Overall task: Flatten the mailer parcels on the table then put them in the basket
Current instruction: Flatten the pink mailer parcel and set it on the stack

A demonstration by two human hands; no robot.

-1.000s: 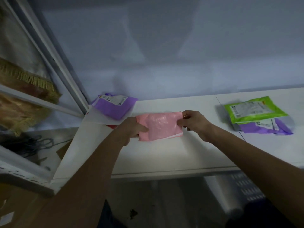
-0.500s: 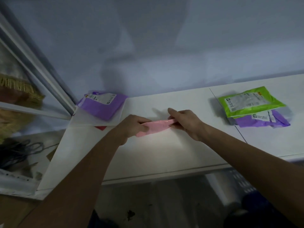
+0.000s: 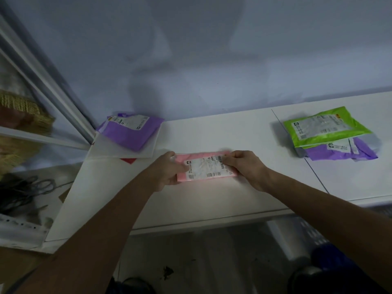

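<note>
At the far left of the tabletop (image 3: 212, 200) a purple mailer (image 3: 131, 130) lay label-up on a white board, untouched by either hand and looking not yet dealt with. In the middle the left hand (image 3: 167, 170) gripped the left end of the pink mailer (image 3: 203, 168) and the right hand (image 3: 244, 166) pinched its right end, the parcel label-up on or just above the surface, so flattening of this one seemed under way, not finished. To the right a green mailer (image 3: 324, 126) sat on top of another purple mailer (image 3: 339, 150), both waiting. A pale slatted basket (image 3: 297, 236) showed below the tabletop's right edge; its contents could not be made out, so most of the job appeared left
</note>
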